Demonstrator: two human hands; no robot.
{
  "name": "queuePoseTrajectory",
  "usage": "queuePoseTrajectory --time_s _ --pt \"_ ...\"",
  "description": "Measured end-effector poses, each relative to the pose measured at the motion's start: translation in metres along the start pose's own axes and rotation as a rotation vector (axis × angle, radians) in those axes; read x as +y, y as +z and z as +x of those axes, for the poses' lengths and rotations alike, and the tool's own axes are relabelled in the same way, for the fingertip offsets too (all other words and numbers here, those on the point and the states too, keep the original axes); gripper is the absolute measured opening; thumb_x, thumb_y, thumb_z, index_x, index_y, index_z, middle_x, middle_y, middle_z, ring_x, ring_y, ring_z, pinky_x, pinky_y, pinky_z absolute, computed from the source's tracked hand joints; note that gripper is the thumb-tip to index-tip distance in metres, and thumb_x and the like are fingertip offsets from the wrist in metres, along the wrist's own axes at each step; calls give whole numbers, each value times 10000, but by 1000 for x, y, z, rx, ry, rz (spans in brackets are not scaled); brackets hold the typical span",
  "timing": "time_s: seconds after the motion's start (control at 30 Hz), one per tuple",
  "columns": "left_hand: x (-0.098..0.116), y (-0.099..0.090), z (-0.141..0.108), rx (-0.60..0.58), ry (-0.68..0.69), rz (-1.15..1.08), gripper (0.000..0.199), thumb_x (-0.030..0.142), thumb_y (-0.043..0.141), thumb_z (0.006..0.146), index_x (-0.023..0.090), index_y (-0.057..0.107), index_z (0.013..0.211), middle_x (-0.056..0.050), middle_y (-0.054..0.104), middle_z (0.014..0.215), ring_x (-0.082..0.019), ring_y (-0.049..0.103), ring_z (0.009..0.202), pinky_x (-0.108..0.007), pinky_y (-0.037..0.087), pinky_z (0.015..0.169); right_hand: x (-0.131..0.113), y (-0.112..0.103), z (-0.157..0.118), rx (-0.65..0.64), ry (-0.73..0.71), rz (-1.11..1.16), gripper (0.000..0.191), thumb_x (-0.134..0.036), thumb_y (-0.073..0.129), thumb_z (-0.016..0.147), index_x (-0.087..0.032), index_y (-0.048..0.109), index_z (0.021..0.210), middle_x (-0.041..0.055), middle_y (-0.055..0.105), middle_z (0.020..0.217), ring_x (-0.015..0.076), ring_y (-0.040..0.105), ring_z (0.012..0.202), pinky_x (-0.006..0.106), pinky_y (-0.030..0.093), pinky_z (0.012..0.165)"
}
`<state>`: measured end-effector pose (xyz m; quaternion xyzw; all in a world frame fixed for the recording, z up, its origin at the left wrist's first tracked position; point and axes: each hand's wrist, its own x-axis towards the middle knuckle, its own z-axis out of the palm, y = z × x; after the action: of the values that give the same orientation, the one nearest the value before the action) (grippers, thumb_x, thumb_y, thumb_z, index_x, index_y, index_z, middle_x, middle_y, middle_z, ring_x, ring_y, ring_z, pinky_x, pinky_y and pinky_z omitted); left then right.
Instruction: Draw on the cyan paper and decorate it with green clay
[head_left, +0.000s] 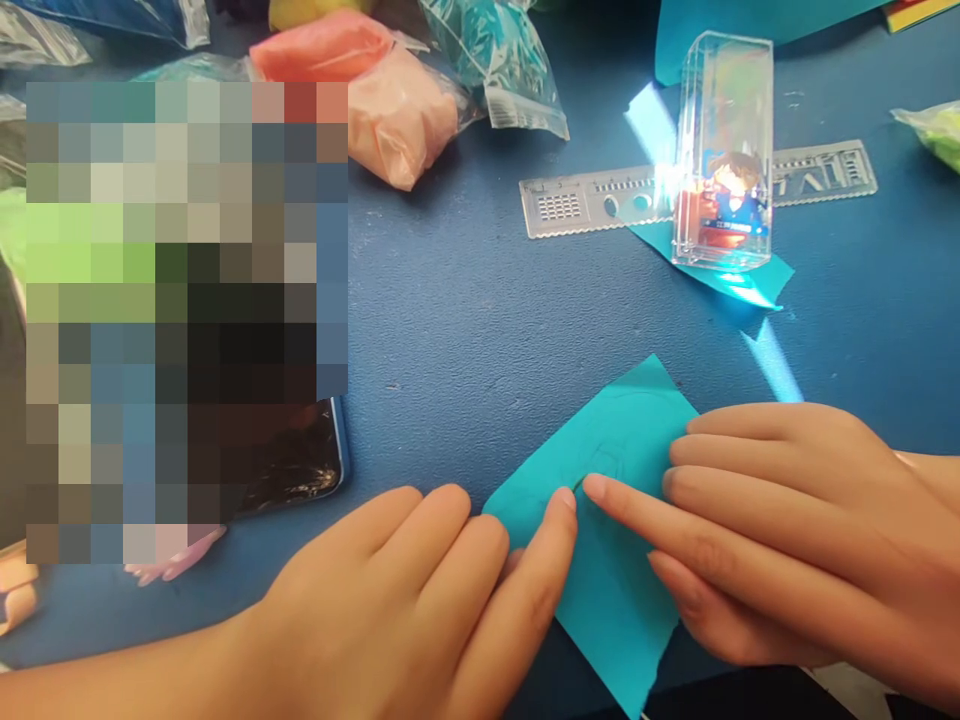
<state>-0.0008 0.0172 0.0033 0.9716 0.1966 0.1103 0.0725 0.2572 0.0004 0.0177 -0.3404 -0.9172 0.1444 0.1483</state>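
A turquoise sheet of paper with faint pencil lines lies slanted on the table between my hands. My left hand rests at its left side, index finger stretched onto the paper and the other fingers bent. From the right, my right hand reaches over the sheet with its index finger extended and the other fingers apart from it. Both index fingertips press down beside a tiny dark sliver, too small to identify. Neither hand grasps anything.
Beyond the paper, a clear plastic box with a printed cartoon figure stands over a transparent ruler and a turquoise scrap. Bags of coloured clay-like material line the back. A phone lies left, beside a blurred-out area.
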Motion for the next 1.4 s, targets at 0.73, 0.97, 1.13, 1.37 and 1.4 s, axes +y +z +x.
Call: queuePoseTrajectory --time_s 0.73,0.97,1.13,1.37,1.4 --pt "-6 2 -3 157 80 -22 351 148 349 962 35 590 1191 7 534 609 -162 456 536 -334 350 461 25 4 11 20 -263 -41 240 -193 434 998 -54 577 1132 -27 578 596 115 496 497 302 373 439" --pt "7 -2 1 244 -57 -356 271 19 434 922 74 567 1152 -49 649 794 -175 609 778 -303 543 685 13 3 5 204 -339 -148 209 -218 490 989 -148 686 971 -8 559 601 128 537 572 321 411 499" --pt "38 -6 2 103 -211 -895 244 84 391 1007 90 461 1241 -72 684 1010 -108 663 900 -170 555 869 -44 10 -9 278 72 -109 276 -197 640 885 -227 584 616 -34 473 530 126 419 494 345 328 449" --pt "22 2 6 322 92 -382 299 95 283 1005 98 576 945 -49 632 679 -166 603 618 -298 515 569 -14 1 -1 262 -320 -167 241 -244 562 971 -187 652 756 -10 543 582 136 525 584 336 427 542" --pt "15 4 7 361 140 -229 285 86 317 978 126 573 858 -21 579 593 -171 536 525 -317 446 481 -2 0 3 306 -444 -154 251 -219 586 953 -181 624 708 -23 490 534 125 485 538 314 396 501"
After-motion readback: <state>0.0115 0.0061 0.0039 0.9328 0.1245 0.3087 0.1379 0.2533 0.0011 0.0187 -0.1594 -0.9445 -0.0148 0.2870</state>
